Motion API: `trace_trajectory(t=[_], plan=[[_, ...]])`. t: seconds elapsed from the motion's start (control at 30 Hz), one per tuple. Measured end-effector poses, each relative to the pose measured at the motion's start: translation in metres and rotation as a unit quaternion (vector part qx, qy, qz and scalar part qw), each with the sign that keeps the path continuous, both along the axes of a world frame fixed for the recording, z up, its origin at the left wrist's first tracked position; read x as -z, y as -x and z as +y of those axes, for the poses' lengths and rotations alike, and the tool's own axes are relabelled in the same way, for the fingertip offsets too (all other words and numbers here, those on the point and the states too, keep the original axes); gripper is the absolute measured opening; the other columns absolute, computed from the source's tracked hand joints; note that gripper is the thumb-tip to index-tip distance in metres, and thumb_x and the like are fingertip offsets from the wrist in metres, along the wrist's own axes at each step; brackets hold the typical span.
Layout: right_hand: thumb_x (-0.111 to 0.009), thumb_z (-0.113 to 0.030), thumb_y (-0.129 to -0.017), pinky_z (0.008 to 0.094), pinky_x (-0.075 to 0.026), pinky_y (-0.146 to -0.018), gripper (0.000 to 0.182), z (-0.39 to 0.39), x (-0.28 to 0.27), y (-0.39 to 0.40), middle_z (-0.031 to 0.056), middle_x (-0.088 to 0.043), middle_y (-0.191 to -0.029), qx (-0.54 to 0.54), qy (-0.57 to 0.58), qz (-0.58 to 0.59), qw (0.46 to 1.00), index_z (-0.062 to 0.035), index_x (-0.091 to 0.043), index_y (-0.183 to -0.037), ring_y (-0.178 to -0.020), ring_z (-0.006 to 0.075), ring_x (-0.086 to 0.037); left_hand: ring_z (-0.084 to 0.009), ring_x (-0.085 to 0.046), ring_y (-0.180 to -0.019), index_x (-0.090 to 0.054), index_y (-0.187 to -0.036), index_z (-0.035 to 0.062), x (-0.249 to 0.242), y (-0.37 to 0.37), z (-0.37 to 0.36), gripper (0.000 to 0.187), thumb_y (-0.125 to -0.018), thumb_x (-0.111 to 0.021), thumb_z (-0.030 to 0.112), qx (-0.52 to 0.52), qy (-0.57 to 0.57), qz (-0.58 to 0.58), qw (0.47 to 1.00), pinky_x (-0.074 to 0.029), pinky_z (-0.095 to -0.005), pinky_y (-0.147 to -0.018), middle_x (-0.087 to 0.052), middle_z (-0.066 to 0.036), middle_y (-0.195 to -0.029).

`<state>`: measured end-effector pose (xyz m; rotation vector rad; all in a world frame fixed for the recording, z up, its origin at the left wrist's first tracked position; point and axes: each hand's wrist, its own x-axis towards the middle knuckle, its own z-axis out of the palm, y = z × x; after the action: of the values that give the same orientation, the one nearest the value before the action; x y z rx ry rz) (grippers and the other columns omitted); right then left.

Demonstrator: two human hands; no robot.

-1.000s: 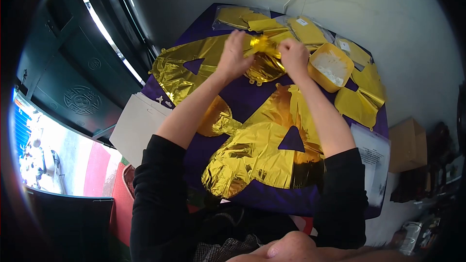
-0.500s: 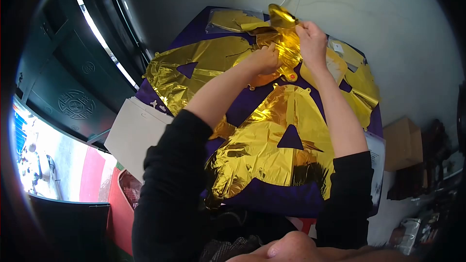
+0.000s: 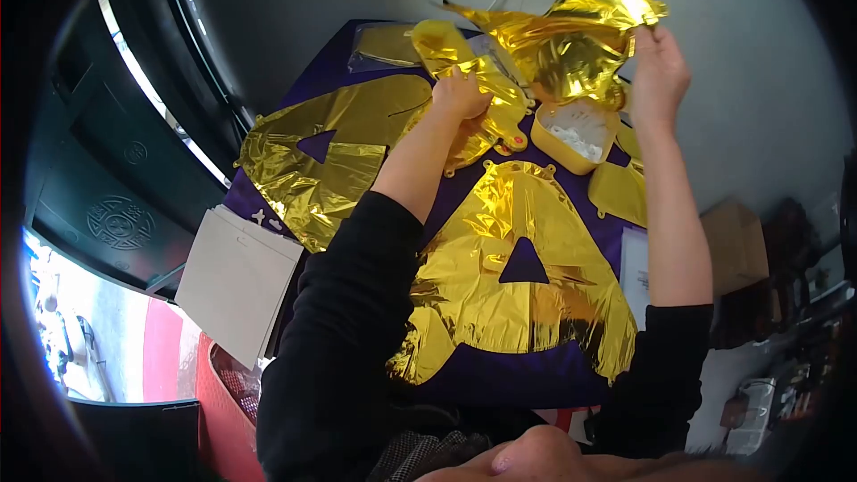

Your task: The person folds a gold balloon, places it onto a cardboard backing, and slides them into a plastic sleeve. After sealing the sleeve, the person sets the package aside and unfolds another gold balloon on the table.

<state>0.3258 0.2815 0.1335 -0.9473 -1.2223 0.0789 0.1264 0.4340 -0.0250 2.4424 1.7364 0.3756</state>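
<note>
My right hand (image 3: 659, 80) is closed on the edge of a crumpled gold foil balloon (image 3: 585, 45), raised above the back of the table. My left hand (image 3: 461, 96) has its fingers closed on another gold foil balloon (image 3: 500, 103) at the back middle; its fingertips are partly hidden. In front of both hands lies a flat gold letter-A foil balloon (image 3: 473, 259) with a triangular hole. A second flat A-shaped balloon (image 3: 357, 125) rests to the left. Under the raised foil stands a yellow tub (image 3: 571, 159) with white pieces inside.
A purple cloth (image 3: 518, 379) covers the table. Grey-white card sheets (image 3: 237, 277) lie at its left edge, beside a red bin (image 3: 223, 411). Behind sits a clear bag of folded foil (image 3: 384, 46). More gold foil (image 3: 620, 192) is on the right, near a cardboard box (image 3: 734, 245).
My right hand has moved right, pulling one foil balloon up and away from the pile. The yellow tub is now more exposed. My left hand has shifted slightly left with the other foil.
</note>
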Motion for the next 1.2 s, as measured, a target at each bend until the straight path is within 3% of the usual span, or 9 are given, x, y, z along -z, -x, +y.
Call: trace_trajectory(t=[0.27,0.47,0.57,0.67,0.77,0.83,0.9,0.93,1.2], plan=[[-0.058,-0.009,-0.096,0.0206,-0.042,-0.080,0.013,-0.068,-0.029,-0.018,-0.0016,-0.062,-0.091,-0.062,0.036,-0.056,0.996,0.0012,-0.064,-0.101,-0.086,0.0049,-0.054,-0.0353,-0.054,-0.125,-0.051,-0.138,0.0118,-0.006,0.009,0.004,0.073,-0.084,-0.056,0.061,0.009,0.009,0.003,1.000,-0.047,-0.0443,-0.099,-0.038,-0.021,-0.149],[-0.061,-0.003,-0.092,0.0231,-0.043,-0.069,0.003,-0.135,-0.015,0.011,-0.0008,-0.061,-0.083,-0.007,0.180,-0.216,0.960,-0.0005,-0.061,-0.094,-0.077,0.0075,-0.054,-0.0399,-0.065,-0.100,-0.066,-0.106,-0.0043,-0.012,0.023,-0.018,0.043,-0.089,-0.056,0.034,0.141,-0.043,-0.025,0.989,-0.053,-0.0448,-0.087,-0.044,-0.028,-0.139],[-0.064,0.002,-0.085,0.0287,-0.043,-0.064,0.009,-0.170,-0.002,0.026,0.0070,-0.061,-0.079,0.024,-0.002,-0.413,0.910,-0.0005,-0.062,-0.094,-0.068,0.0176,-0.055,-0.0393,-0.069,-0.086,-0.063,-0.095,-0.0091,-0.040,0.040,-0.085,0.042,-0.090,-0.053,0.032,0.142,0.019,0.016,0.990,-0.057,-0.0432,-0.074,-0.057,-0.032,-0.120],[-0.064,0.006,-0.078,0.0370,-0.043,-0.062,0.014,-0.220,0.007,0.048,0.0115,-0.061,-0.078,-0.013,-0.053,-0.514,0.856,0.0012,-0.064,-0.091,-0.064,0.0266,-0.056,-0.0375,-0.069,-0.070,-0.052,-0.107,-0.0132,-0.058,0.066,-0.185,0.055,-0.095,-0.047,0.041,0.086,0.334,-0.374,0.861,-0.058,-0.0395,-0.060,-0.063,-0.035,-0.103],[-0.065,0.003,-0.076,0.0371,-0.044,-0.060,0.011,-0.273,0.037,0.076,0.0105,-0.062,-0.079,-0.009,-0.042,-0.553,0.832,0.0034,-0.062,-0.086,-0.065,0.0237,-0.057,-0.0208,-0.063,-0.067,-0.054,-0.118,-0.0067,-0.054,0.087,-0.276,0.070,-0.099,-0.032,0.057,-0.013,0.477,-0.455,0.752,-0.046,-0.0266,-0.048,-0.066,-0.017,-0.085],[-0.066,0.001,-0.075,0.0337,-0.044,-0.058,0.011,-0.297,0.061,0.091,0.0105,-0.062,-0.079,-0.017,-0.063,-0.552,0.831,0.0032,-0.060,-0.084,-0.063,0.0212,-0.056,-0.0161,-0.057,-0.064,-0.052,-0.122,-0.0034,-0.046,0.084,-0.325,0.061,-0.099,-0.038,0.051,-0.107,0.501,-0.507,0.693,-0.041,-0.0228,-0.050,-0.064,-0.013,-0.089],[-0.066,0.000,-0.075,0.0313,-0.043,-0.056,0.011,-0.312,0.085,0.100,0.0104,-0.062,-0.079,-0.053,-0.057,-0.553,0.830,0.0025,-0.058,-0.082,-0.063,0.0194,-0.056,-0.0116,-0.050,-0.063,-0.051,-0.126,-0.0010,-0.038,0.094,-0.349,0.052,-0.099,-0.044,0.043,-0.066,0.514,-0.518,0.681,-0.035,-0.0217,-0.051,-0.059,-0.008,-0.087],[-0.066,-0.001,-0.076,0.0313,-0.043,-0.056,0.010,-0.320,0.091,0.103,0.0105,-0.063,-0.078,-0.064,-0.049,-0.556,0.827,0.0014,-0.057,-0.081,-0.064,0.0187,-0.056,-0.0165,-0.054,-0.070,-0.030,-0.141,-0.0071,-0.036,0.104,-0.351,0.067,-0.094,-0.059,0.031,0.019,0.531,-0.529,0.661,-0.047,-0.0276,-0.057,-0.056,-0.017,-0.104],[-0.064,-0.005,-0.077,0.0290,-0.042,-0.057,0.011,-0.343,0.129,0.114,0.0137,-0.065,-0.077,-0.070,-0.052,-0.541,0.836,0.0013,-0.055,-0.079,-0.061,0.0172,-0.054,-0.0117,-0.057,-0.077,-0.031,-0.144,-0.0025,-0.022,0.098,-0.381,0.069,-0.084,-0.064,0.001,-0.013,0.458,-0.547,0.701,-0.042,-0.0222,-0.056,-0.056,-0.008,-0.099]])
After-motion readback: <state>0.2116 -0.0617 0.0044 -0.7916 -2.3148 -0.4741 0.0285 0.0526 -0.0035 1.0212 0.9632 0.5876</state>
